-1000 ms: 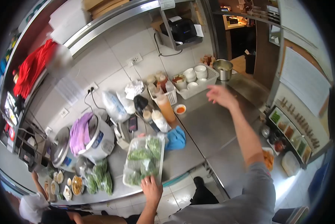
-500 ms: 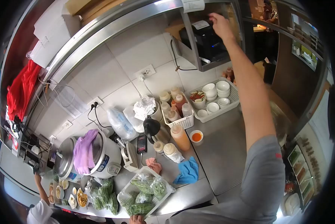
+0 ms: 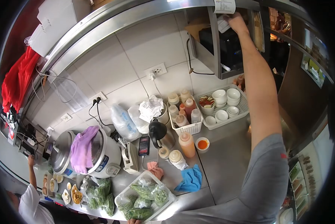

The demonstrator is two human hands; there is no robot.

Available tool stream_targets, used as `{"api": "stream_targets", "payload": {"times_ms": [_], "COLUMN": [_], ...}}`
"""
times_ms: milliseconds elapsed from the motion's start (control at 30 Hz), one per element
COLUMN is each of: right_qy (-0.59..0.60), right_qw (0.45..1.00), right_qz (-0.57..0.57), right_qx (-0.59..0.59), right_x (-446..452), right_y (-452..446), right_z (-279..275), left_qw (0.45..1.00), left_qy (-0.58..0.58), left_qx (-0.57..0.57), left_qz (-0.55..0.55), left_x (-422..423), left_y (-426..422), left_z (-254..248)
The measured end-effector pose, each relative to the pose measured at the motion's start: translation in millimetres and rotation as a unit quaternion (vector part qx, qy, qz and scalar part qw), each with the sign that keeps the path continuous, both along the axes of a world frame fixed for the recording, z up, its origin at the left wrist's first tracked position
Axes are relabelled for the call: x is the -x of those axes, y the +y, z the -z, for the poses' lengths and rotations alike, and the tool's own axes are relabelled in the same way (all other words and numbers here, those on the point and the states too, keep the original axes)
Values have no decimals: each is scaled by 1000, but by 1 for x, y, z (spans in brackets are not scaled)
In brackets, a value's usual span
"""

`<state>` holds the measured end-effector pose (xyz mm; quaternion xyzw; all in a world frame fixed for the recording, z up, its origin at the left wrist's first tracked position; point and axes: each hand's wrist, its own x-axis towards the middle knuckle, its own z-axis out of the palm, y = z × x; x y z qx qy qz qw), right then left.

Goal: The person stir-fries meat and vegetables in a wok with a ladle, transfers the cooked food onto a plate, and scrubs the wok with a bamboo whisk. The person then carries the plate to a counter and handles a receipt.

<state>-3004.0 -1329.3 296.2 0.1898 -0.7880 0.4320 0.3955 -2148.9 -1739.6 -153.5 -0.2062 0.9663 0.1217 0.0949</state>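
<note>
Up at the shelf, my right hand (image 3: 237,24) has its fingers closed on a white paper slip (image 3: 223,24) at the top of a black receipt printer (image 3: 229,48). Another printed slip (image 3: 225,6) hangs from the shelf edge just above. My left hand (image 3: 133,221) shows only as fingertips at the bottom of the picture, curled over the near rim of a white plastic tray (image 3: 166,203). Several clear bags of green vegetables (image 3: 142,191) lie in that tray. The rest of the left hand is out of sight.
Sauce bottles stand in a white basket (image 3: 190,128), beside a tray of white bowls (image 3: 221,116). A sauce cup (image 3: 202,144), blue cloth (image 3: 190,177), phone (image 3: 144,145) and rice cookers (image 3: 100,158) share the steel counter. A co-worker (image 3: 31,201) reaches up at far left.
My right hand has come to the paper at the printer and closed on it. The view has shifted, and the left hand sits lower in the picture, still at the tray.
</note>
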Motion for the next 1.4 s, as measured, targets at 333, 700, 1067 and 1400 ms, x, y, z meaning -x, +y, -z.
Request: {"api": "stream_targets", "payload": {"times_ms": [333, 700, 1067, 1400], "right_qy": [33, -8, -86, -221], "right_qw": [972, 963, 952, 861], "right_qz": [-206, -187, -237, -458], "right_qx": [113, 192, 173, 5], "right_x": [-134, -324, -432, -516], "right_y": [27, 16, -49, -131], "right_z": [30, 122, 139, 194], "left_qw": [986, 939, 824, 454], "left_qy": [-122, 30, 107, 128], "left_qx": [-105, -213, -409, -877], "left_qz": [44, 267, 377, 89], "left_x": [33, 158, 230, 275], "left_y": [-10, 25, 80, 77], "left_z": [-56, -184, -238, -226]}}
